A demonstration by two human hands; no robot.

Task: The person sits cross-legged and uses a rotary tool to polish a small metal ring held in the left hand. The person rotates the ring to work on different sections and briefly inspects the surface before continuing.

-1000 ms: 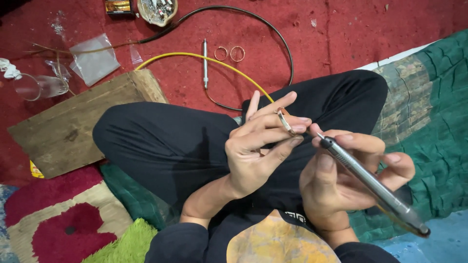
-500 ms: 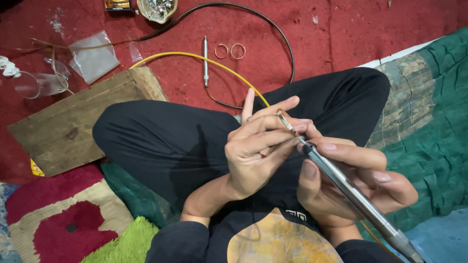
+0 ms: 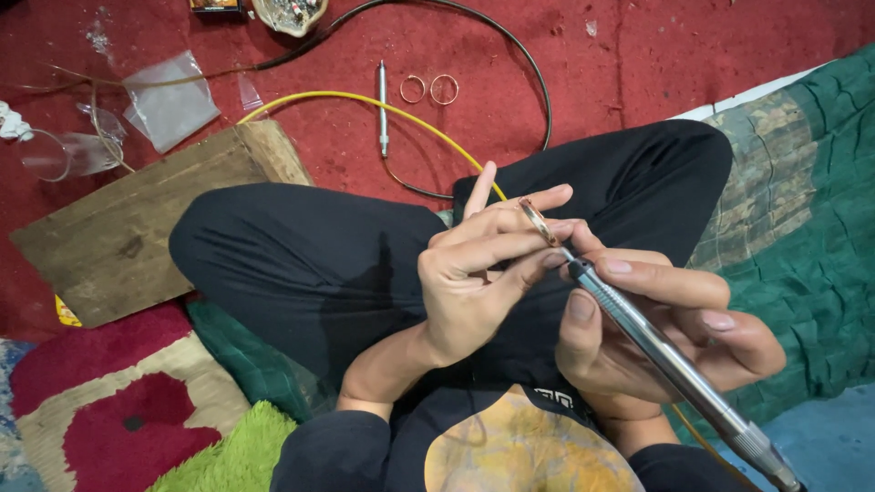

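1. My left hand (image 3: 483,273) sits at the centre of the frame, over my crossed legs in black trousers (image 3: 301,264). Its fingertips pinch a thin gold-coloured ring (image 3: 538,220), held on edge, and the index finger sticks up free.
2. My right hand (image 3: 665,319) lies just right of centre, fingers curled around a slim metal handpiece (image 3: 656,351). The tool runs slantwise from the ring down to the lower right corner of the frame.
3. The tip of the handpiece meets the lower edge of the ring, right beside my left fingertips.
4. In the upper middle, on the red carpet (image 3: 638,55), two more rings (image 3: 429,88) lie side by side, with a thin metal pen-like tool (image 3: 383,107) just left of them.
5. A yellow cable (image 3: 401,114) curves from the upper left towards my hands, and a dark cable (image 3: 510,55) loops above it.
6. A wooden board (image 3: 137,228) lies at the left, touching my knee.
7. In the upper left are a clear plastic bag (image 3: 169,98) and a clear glass (image 3: 68,155) lying on its side.
8. A green cloth (image 3: 802,210) covers the right side of the frame.
9. A small bowl (image 3: 290,13) of bits sits at the top edge.
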